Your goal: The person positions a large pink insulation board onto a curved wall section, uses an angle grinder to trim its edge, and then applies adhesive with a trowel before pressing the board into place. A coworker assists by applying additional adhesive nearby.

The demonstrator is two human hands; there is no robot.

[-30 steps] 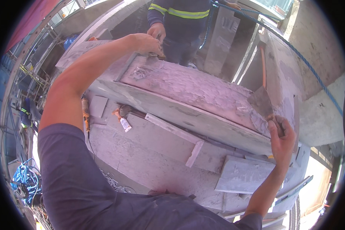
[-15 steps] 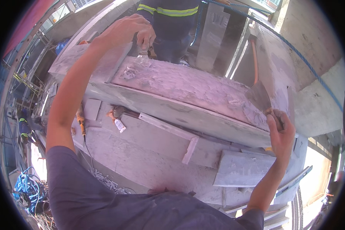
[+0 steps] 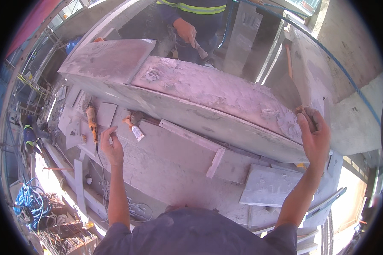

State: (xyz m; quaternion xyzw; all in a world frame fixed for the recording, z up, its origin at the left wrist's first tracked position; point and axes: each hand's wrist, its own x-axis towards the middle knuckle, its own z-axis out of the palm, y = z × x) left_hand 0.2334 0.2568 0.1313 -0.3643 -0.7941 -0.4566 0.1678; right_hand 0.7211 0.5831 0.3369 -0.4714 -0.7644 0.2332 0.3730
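Slab: the long grey stone slab (image 3: 208,102) runs from far left to near right across the view, its dusty top face tilted toward you.
Right hand: your right hand (image 3: 314,137) is closed on the slab's right end, fingers curled over its upper corner.
Left hand: your left hand (image 3: 111,146) hangs free, fingers loosely apart and holding nothing, below the slab's near edge and well apart from it.
Nearest to the left hand: an orange-handled tool (image 3: 92,123) lies just left of it; a small white tube (image 3: 137,132) lies just right of it.
Near edge: the slab's long lower edge sits close above a narrow stone strip (image 3: 191,137) on the deck (image 3: 166,170).
Open room: bare deck lies between your two forearms; a flat stone offcut (image 3: 271,187) lies near your right forearm.
Far side: another person's hand (image 3: 187,32) holds a tool just beyond the slab's far edge.
Right side: a concrete wall (image 3: 353,80) stands close to the slab's right end.
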